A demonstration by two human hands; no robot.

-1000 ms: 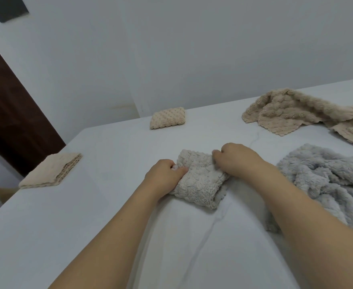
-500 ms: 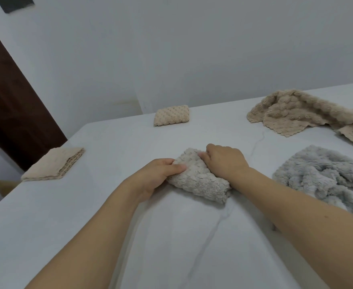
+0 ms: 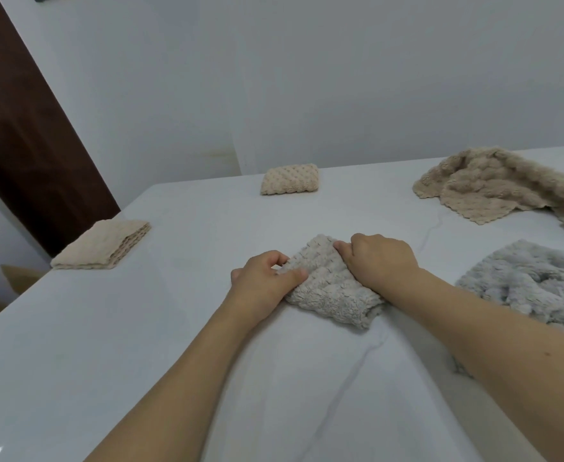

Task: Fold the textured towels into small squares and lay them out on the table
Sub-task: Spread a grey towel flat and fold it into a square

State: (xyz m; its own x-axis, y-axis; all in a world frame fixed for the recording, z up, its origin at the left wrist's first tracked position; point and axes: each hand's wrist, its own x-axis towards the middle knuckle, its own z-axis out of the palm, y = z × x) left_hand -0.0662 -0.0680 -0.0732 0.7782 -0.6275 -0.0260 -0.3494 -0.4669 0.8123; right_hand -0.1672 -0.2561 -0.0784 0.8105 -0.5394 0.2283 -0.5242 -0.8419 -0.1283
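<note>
A folded pale grey-beige textured towel (image 3: 332, 288) lies in the middle of the white table (image 3: 180, 328). My left hand (image 3: 264, 283) grips its left edge with thumb and fingers closed on the cloth. My right hand (image 3: 382, 258) holds its far right corner, fingers curled into the fold. A folded beige square (image 3: 290, 179) rests at the far edge. Another folded beige towel (image 3: 102, 245) sits at the table's left edge. An unfolded beige towel (image 3: 500, 185) is heaped at the back right, and a crumpled grey towel (image 3: 534, 285) lies just right of my right forearm.
A white wall (image 3: 340, 78) stands right behind the table's far edge. A dark brown door (image 3: 24, 135) is at the left. Off the table's left edge, a cardboard box (image 3: 17, 278) sits on the floor.
Both hands have shifted their hold on the folded grey-beige towel and turned it slightly; my left thumb now lies over its left edge. The view has moved a little to the left.
</note>
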